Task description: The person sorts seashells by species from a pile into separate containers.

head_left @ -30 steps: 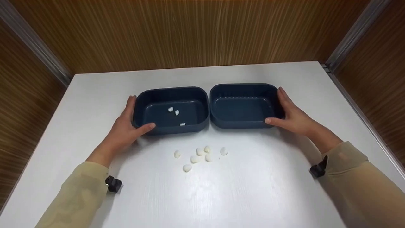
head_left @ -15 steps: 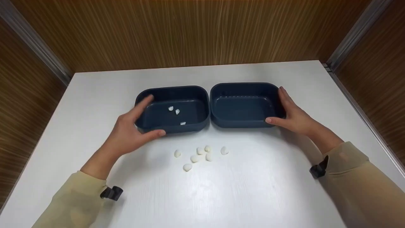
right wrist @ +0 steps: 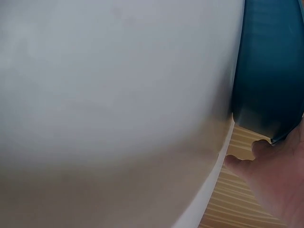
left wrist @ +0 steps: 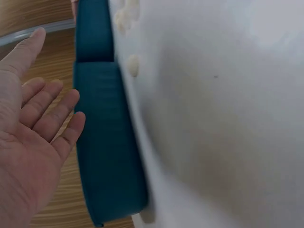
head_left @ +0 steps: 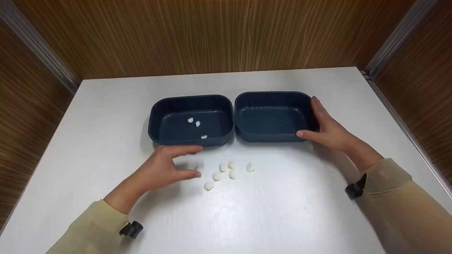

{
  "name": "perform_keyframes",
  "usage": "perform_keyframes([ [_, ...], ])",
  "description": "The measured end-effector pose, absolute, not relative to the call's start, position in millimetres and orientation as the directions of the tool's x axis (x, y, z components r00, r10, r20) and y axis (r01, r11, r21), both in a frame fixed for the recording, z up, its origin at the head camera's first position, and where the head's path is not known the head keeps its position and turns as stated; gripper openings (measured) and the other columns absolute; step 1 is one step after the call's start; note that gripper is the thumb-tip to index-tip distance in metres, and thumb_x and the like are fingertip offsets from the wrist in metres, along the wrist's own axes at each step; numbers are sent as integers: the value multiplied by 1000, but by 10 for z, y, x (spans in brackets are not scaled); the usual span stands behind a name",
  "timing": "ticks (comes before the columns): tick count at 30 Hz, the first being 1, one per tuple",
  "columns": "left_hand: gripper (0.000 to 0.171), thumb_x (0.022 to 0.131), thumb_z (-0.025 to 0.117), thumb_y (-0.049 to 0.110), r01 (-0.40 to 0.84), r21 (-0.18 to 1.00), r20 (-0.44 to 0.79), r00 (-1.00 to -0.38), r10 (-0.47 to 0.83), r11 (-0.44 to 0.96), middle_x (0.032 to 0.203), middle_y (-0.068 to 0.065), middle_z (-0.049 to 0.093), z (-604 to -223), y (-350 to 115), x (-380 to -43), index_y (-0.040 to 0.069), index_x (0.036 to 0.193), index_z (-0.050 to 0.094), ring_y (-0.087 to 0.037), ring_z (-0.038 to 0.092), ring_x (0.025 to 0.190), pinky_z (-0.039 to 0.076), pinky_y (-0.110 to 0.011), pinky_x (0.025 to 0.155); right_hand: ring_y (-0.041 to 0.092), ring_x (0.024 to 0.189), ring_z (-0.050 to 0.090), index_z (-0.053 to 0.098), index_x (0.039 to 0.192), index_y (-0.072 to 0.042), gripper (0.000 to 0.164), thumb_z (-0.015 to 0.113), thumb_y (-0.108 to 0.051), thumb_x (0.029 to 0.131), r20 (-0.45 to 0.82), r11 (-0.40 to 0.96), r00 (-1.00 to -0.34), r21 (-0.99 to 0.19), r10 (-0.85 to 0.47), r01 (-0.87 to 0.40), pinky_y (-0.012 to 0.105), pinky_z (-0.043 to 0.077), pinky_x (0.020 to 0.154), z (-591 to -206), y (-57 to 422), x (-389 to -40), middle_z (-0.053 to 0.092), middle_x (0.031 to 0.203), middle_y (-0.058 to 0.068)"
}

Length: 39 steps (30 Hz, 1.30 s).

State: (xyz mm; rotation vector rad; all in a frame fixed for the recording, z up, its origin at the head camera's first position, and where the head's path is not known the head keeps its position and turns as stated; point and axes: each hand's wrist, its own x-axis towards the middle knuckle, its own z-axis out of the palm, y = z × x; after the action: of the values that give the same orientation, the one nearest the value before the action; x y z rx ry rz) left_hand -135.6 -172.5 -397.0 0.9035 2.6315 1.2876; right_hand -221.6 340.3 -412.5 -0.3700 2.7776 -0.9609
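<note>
My left hand [head_left: 166, 165] hovers over the table in front of the left dark blue container [head_left: 192, 143], its thumb and fingers spread apart and nothing held. Its thumb tip partly covers one pale clove-shaped piece, which looks like peeled garlic. Several more such garlic cloves [head_left: 217, 176] lie just right of that hand. Three white pieces [head_left: 197, 124] are on the floor of the left container. At the matching right container [head_left: 270, 137], my right hand [head_left: 328, 131] rests along the outer end, thumb over the front corner and the fingers extended towards the back.
Both containers stand side by side, nearly touching, on a white table [head_left: 268, 218]. Wood-grain panels [head_left: 219, 38] rise behind and at both sides. Black wrist cameras [head_left: 355, 188] sit at both sleeve cuffs.
My left hand has let go of the left container's outer end and moved towards me and right, over the loose cloves. My right hand stays at the right container.
</note>
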Motion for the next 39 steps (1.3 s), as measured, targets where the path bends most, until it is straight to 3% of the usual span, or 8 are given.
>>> perform_keyframes([
  [6, 54, 86, 92, 22, 429, 768, 101, -815, 571, 476, 127, -8, 75, -4149, -1728, -1393, 6, 134, 73, -30, 71, 115, 55, -50, 103, 27, 162, -11, -13, 169, -21, 119, 77, -48, 95, -90, 759, -953, -629, -288, -170, 62, 4, 127, -4111, 3395, -2212, -18, 176, 0],
  [13, 50, 86, 91, 18, 400, 735, 16, -817, 576, 547, 125, 0, 74, -4274, -1719, -1423, 10, 133, 75, -20, 67, 116, 53, -43, 104, 25, 162, -11, -11, 170, -20, 119, 77, -49, 95, -85, 757, -954, -631, -286, -171, 61, 5, 128, -4110, 3396, -2203, -17, 176, -2],
  [25, 32, 90, 86, 13, 478, 665, 53, -796, 603, 574, 121, 0, 67, -4406, -1741, -1490, 10, 121, 80, -20, 63, 111, 54, -40, 99, 26, 163, -8, -10, 170, -20, 118, 76, -50, 95, -77, 762, -955, -622, -287, -179, 61, 7, 127, -4126, 3393, -2197, -15, 177, -2],
  [39, 18, 91, 82, 10, 474, 666, 43, -796, 604, 577, 116, 4, 66, -4393, -1722, -1518, 13, 109, 81, -16, 62, 106, 54, -39, 96, 26, 163, -9, -10, 170, -19, 119, 78, -46, 95, -69, 755, -950, -626, -304, -196, 60, 6, 128, -4128, 3415, -2222, -15, 177, 0],
])
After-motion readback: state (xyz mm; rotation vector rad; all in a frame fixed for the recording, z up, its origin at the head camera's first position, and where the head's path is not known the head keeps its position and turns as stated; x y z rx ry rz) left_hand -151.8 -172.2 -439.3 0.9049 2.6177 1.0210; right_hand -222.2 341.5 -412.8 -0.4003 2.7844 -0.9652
